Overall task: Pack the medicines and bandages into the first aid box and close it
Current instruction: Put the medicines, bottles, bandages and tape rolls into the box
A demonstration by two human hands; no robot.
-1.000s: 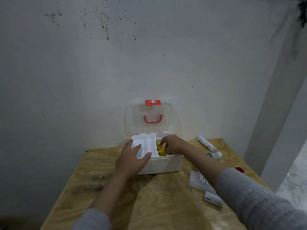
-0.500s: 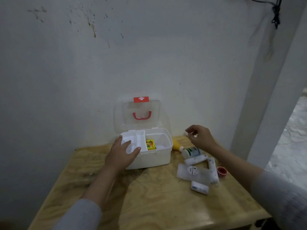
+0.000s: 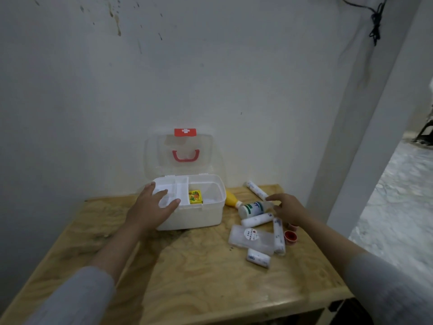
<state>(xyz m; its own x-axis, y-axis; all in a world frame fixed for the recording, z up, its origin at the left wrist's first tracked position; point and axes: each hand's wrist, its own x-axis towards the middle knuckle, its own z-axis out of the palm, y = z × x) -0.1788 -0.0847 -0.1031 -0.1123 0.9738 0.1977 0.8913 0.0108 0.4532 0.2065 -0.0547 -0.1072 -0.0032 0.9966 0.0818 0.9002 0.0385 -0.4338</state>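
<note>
The white first aid box (image 3: 199, 216) stands open on the wooden table, its clear lid (image 3: 180, 156) with a red handle upright against the wall. A small yellow packet (image 3: 195, 197) lies inside, beside a white tray insert. My left hand (image 3: 152, 207) rests on the box's front left rim, fingers spread. My right hand (image 3: 287, 208) hovers open over the pile to the right, next to a white bottle with green print (image 3: 251, 208). Several rolled bandages (image 3: 256, 219) lie around it, one near the wall (image 3: 255, 190). A yellow bottle (image 3: 230, 200) lies beside the box.
A clear flat plastic case with a round sticker (image 3: 251, 238) and a small red cap (image 3: 290, 236) lie on the table (image 3: 187, 273). The wall is just behind the box. A white pillar (image 3: 365, 137) stands at the right; the table's right edge is close to it.
My right hand left the box, where it had set the yellow packet, and moved right over the pile. The left hand stayed on the box. The camera turned right.
</note>
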